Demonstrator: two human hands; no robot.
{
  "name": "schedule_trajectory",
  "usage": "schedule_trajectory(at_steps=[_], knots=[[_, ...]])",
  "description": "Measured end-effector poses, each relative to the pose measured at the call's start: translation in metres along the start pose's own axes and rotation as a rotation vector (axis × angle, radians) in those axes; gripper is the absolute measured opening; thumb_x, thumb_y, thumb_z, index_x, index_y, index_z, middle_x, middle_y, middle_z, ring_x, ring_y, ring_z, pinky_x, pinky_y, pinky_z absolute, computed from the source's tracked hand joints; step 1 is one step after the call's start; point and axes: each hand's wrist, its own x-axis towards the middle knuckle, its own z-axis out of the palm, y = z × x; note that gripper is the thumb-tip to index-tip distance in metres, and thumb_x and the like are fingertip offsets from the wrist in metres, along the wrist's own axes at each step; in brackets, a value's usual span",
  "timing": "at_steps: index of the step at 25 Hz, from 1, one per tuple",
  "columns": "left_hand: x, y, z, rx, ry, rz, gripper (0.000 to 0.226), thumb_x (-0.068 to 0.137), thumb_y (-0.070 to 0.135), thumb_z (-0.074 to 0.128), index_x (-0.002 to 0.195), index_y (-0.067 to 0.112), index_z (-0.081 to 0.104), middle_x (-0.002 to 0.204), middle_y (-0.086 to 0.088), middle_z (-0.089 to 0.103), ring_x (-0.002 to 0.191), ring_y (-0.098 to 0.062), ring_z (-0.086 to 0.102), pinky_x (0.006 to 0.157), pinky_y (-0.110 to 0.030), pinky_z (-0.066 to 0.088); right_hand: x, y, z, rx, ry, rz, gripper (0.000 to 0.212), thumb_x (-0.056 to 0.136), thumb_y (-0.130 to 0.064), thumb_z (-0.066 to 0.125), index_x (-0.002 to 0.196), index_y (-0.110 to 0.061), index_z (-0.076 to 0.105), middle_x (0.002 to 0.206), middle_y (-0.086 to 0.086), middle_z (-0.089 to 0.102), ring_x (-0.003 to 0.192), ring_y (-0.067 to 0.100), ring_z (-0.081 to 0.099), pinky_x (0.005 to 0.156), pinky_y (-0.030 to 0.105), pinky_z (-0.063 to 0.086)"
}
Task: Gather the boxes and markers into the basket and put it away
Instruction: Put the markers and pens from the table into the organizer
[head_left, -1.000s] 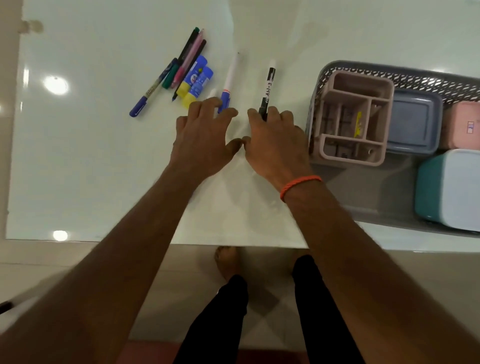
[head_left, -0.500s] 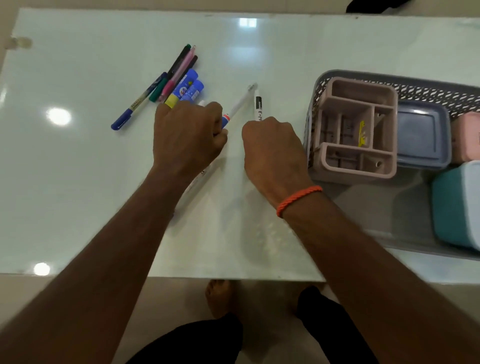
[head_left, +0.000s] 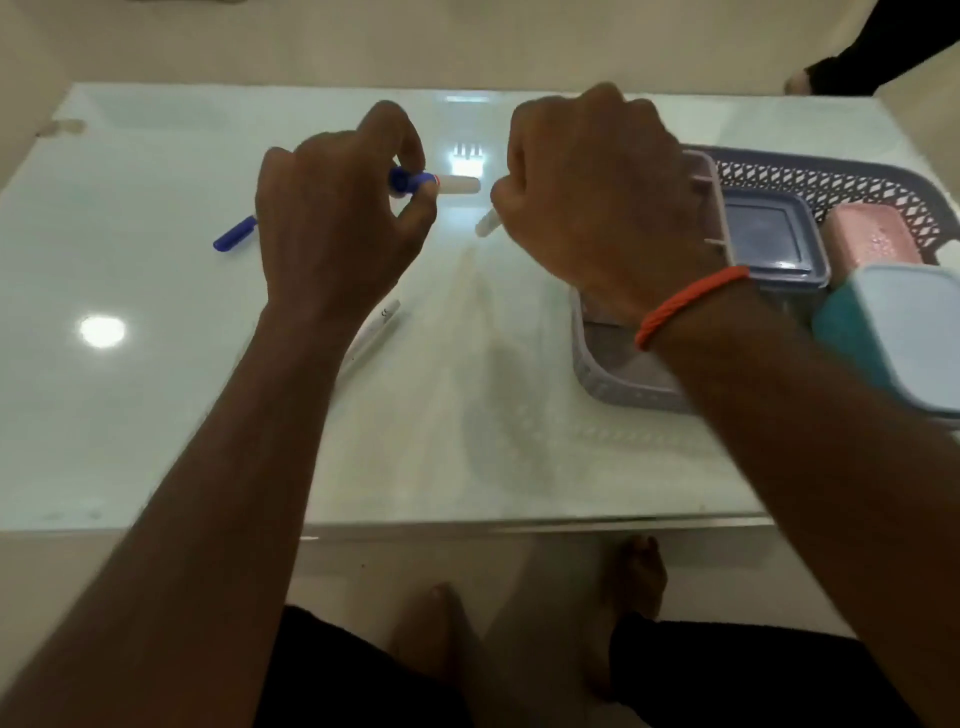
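My left hand (head_left: 337, 218) is raised above the glass table and grips a white marker with a blue cap (head_left: 441, 183), held level. My right hand (head_left: 592, 192) is closed on a second white marker (head_left: 487, 224); only its tip sticks out below the fist. A blue pen (head_left: 235, 240) shows left of my left hand, and a white pen (head_left: 378, 325) lies under my left wrist. My left hand hides the other markers. The grey basket (head_left: 618, 374) at the right holds a pink organiser (head_left: 706, 187), a grey-blue box (head_left: 769, 234), a pink box (head_left: 872, 234) and a teal box (head_left: 904, 332).
The pale glass table (head_left: 156, 415) has its front edge close to my legs and bare feet (head_left: 634, 571). Someone else's dark-clothed limb (head_left: 872, 57) shows at the far right beyond the table. The basket sits at the table's right end.
Both hands have lifted off the table, each with a marker. The view has tilted, so the table's far edge and the floor beyond show.
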Motion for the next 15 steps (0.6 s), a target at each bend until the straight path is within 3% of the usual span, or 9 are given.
schedule_trajectory(at_steps=[2, 4, 9, 12, 15], knots=[[-0.007, 0.012, -0.014, -0.023, 0.044, 0.016, 0.024, 0.089, 0.041, 0.058, 0.1, 0.019, 0.061, 0.086, 0.006, 0.073, 0.079, -0.018, 0.068, 0.08, -0.043, 0.053, -0.007, 0.013, -0.018, 0.095, 0.012, 0.068, 0.03, 0.084, -0.039, 0.054, 0.097, -0.017, 0.069, 0.095, 0.01, 0.069, 0.088, 0.033, 0.064, 0.071, 0.039, 0.053], [-0.005, 0.025, -0.023, -0.032, 0.052, 0.019, 0.023, 0.087, 0.038, 0.058, 0.102, 0.02, 0.061, 0.087, 0.008, 0.071, 0.08, -0.018, 0.067, 0.079, -0.043, 0.054, -0.009, 0.025, -0.033, 0.167, 0.004, 0.125, 0.03, 0.083, -0.039, 0.055, 0.097, -0.018, 0.072, 0.098, 0.008, 0.071, 0.088, 0.028, 0.067, 0.077, 0.038, 0.056], [0.012, 0.047, -0.024, -0.221, 0.123, 0.06, 0.025, 0.087, 0.036, 0.062, 0.1, 0.014, 0.065, 0.087, 0.005, 0.072, 0.074, -0.012, 0.066, 0.074, -0.033, 0.056, -0.023, 0.051, -0.053, 0.42, 0.117, 0.19, 0.023, 0.085, -0.029, 0.057, 0.094, -0.02, 0.075, 0.085, -0.003, 0.072, 0.076, 0.011, 0.065, 0.075, 0.031, 0.057], [0.024, 0.056, -0.01, -0.397, 0.217, 0.119, 0.027, 0.089, 0.031, 0.065, 0.098, 0.005, 0.066, 0.088, 0.005, 0.07, 0.073, -0.012, 0.066, 0.069, -0.024, 0.056, -0.018, 0.067, -0.048, 0.636, 0.273, 0.177, 0.026, 0.084, -0.02, 0.061, 0.107, -0.011, 0.069, 0.083, -0.008, 0.068, 0.07, 0.002, 0.066, 0.076, 0.023, 0.058], [0.031, 0.07, 0.003, -0.539, 0.301, 0.088, 0.018, 0.088, 0.018, 0.066, 0.097, 0.002, 0.068, 0.086, 0.011, 0.063, 0.069, -0.009, 0.064, 0.062, -0.018, 0.053, -0.008, 0.08, -0.046, 0.853, 0.361, 0.214, 0.03, 0.084, -0.01, 0.062, 0.113, -0.004, 0.062, 0.072, -0.004, 0.068, 0.068, 0.006, 0.071, 0.07, 0.026, 0.059]])
